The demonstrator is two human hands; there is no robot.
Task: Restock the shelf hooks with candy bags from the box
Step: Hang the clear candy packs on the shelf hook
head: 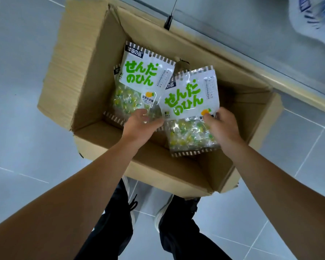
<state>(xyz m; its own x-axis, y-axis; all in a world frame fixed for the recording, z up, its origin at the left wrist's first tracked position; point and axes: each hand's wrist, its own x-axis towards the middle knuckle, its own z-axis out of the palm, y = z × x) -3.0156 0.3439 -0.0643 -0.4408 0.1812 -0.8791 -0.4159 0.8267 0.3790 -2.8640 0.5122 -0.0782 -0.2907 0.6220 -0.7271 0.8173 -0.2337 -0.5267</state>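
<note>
The open cardboard box (94, 76) stood on grey floor tiles (17, 109). Inside the box, the right hand (220, 126) pinched one candy bag (190, 109) (green letters) at its side, and the left hand (141, 124) curled its fingers on another candy bag (139, 79) beside the first.

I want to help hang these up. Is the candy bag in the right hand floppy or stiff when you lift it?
Probably floppy: the candy bag is thin glossy film, and its top half looks flat and creased. The loose sweets sit in the lower half, so it would likely hang bottom-heavy. The shiny film may be a bit slippery, so the right hand pinching its edge seems wise.
</note>
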